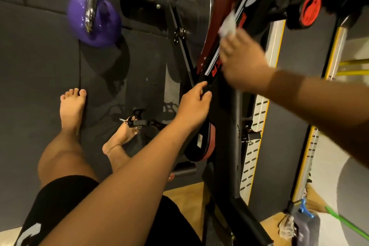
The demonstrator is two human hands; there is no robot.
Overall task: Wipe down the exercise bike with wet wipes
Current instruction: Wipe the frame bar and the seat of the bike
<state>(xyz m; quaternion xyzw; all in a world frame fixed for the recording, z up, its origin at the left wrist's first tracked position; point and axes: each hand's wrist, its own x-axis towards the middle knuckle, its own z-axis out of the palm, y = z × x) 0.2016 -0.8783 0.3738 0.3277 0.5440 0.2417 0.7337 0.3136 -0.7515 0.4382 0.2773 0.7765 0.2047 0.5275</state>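
Head view: right hand (242,64) fingers clamp wet wipe (227,25) on exercise bike (223,94); left hand (194,104) grips frame.

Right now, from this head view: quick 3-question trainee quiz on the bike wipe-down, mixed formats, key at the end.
1. True or false: the right hand presses the wet wipe against the bike frame.
2. What is the left hand doing? A) holding a second wipe B) gripping the frame's edge C) lifting the kettlebell
3. Fill in: the purple kettlebell sits on the dark ____ mat.

Key: 1 true; 2 B; 3 floor
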